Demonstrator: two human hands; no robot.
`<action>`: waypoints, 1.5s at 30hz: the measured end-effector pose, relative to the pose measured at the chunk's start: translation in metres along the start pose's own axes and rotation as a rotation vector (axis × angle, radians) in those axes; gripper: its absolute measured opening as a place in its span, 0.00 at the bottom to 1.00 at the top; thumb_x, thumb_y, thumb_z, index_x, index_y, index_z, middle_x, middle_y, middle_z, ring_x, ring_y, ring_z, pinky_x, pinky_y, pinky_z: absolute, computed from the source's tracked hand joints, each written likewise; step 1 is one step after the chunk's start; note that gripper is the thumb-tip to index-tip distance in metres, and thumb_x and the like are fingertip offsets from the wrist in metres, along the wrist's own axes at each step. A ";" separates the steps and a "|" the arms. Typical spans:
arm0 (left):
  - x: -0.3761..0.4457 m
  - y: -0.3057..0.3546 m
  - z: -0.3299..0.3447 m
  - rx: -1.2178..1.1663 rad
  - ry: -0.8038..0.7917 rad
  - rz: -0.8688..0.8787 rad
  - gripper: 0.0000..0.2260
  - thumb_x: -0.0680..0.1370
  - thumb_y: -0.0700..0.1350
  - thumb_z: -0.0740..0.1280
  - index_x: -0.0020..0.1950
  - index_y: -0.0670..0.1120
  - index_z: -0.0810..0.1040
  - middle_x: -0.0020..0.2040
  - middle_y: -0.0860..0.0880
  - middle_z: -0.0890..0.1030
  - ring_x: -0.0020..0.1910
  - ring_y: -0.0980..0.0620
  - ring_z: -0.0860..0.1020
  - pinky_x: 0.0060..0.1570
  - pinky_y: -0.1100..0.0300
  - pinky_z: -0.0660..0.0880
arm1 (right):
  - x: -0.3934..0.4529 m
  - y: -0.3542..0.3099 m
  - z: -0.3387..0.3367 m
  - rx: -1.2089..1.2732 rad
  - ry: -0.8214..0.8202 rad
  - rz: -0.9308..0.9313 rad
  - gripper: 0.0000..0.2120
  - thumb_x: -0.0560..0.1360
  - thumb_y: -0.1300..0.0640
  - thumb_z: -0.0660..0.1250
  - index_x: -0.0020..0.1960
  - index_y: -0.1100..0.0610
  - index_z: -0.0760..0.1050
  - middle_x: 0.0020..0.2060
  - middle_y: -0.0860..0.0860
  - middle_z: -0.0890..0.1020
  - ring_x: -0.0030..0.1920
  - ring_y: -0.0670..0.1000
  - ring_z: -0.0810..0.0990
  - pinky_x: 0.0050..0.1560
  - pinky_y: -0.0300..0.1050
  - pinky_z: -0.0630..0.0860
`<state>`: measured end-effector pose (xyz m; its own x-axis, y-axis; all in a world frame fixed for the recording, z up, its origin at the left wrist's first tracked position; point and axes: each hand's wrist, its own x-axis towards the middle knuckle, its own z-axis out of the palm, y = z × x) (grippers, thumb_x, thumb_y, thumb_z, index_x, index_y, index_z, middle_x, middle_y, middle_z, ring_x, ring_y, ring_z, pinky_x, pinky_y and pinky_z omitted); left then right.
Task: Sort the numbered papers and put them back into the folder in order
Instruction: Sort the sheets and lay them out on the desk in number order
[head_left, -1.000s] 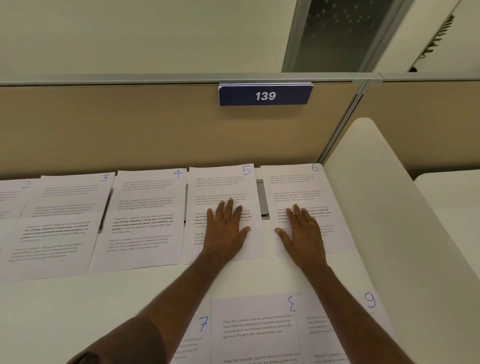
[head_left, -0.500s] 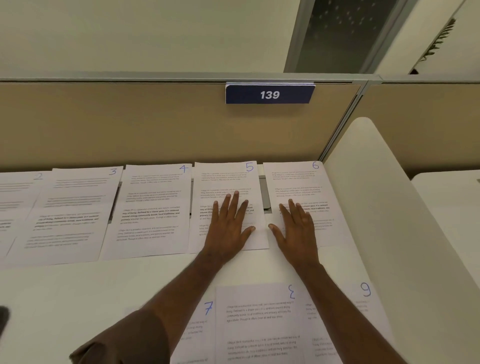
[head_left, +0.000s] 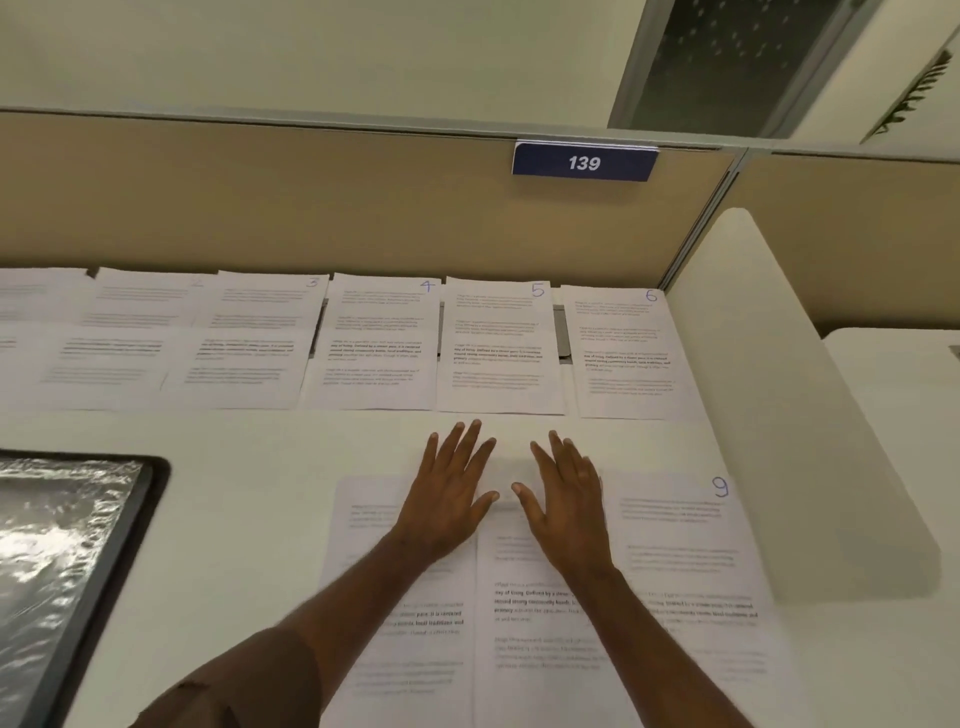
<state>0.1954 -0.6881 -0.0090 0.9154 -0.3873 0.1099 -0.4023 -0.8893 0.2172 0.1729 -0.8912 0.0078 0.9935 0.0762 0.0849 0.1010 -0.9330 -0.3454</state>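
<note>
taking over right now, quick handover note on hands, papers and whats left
Left hand and right hand: both flat, fingers straight, holding nothing, resting on the near-row sheets.
Back row by the partition: sheets laid out side by side, ending in 4, 5, 6.
Near row: three overlapping sheets, sheet 9 rightmost; the other two numbers are hidden.
Folder lies at the left.
Done: sheets spread out.
Left: stack in order, refile.

Probably an office cubicle: tan partition, number plate "139", white desk.
</note>
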 end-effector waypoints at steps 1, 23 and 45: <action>-0.020 0.001 0.000 -0.005 -0.008 -0.008 0.30 0.83 0.62 0.55 0.82 0.48 0.58 0.83 0.45 0.52 0.82 0.45 0.49 0.78 0.42 0.46 | -0.017 -0.006 0.004 0.012 -0.005 -0.010 0.33 0.81 0.34 0.51 0.80 0.51 0.61 0.81 0.51 0.57 0.81 0.52 0.53 0.80 0.53 0.48; -0.176 -0.063 -0.025 0.073 -0.243 -0.160 0.33 0.79 0.62 0.54 0.77 0.43 0.67 0.79 0.41 0.63 0.76 0.39 0.66 0.70 0.36 0.67 | -0.133 -0.068 0.051 -0.121 -0.174 -0.099 0.33 0.83 0.35 0.43 0.79 0.54 0.63 0.80 0.53 0.62 0.79 0.57 0.61 0.75 0.54 0.54; -0.227 -0.126 -0.031 0.038 -0.144 -0.215 0.32 0.83 0.65 0.48 0.83 0.50 0.51 0.83 0.45 0.48 0.82 0.44 0.48 0.77 0.38 0.47 | -0.149 -0.150 0.085 -0.175 -0.239 -0.276 0.35 0.83 0.35 0.48 0.82 0.55 0.53 0.82 0.55 0.54 0.81 0.56 0.52 0.76 0.59 0.52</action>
<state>0.0379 -0.4801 -0.0314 0.9734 -0.2168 -0.0743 -0.2003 -0.9624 0.1834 0.0137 -0.7325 -0.0320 0.9165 0.3930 -0.0749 0.3761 -0.9102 -0.1736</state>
